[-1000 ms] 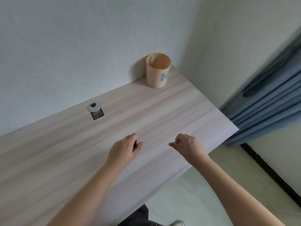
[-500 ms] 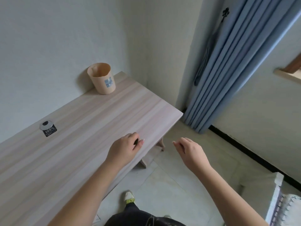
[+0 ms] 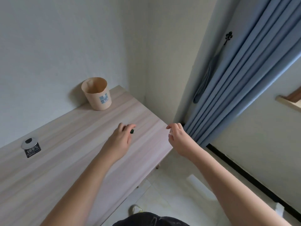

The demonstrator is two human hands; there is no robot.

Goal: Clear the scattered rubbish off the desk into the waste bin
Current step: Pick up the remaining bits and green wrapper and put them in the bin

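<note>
Pale wood-grain desk: left hand above it pinches a small dark green scrap; right hand hangs loosely curled and empty past the edge; tan round waste bin stands at the far corner

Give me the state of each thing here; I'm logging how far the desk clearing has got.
Beige waste bin: upright, open-topped, at the desk's back corner.
Small dark green scrap: pinched in left hand.
Left hand: closed on scrap, over wooden desk.
Right hand: empty, fingers loosely curled.
Blue curtain: gathered aside.
</note>
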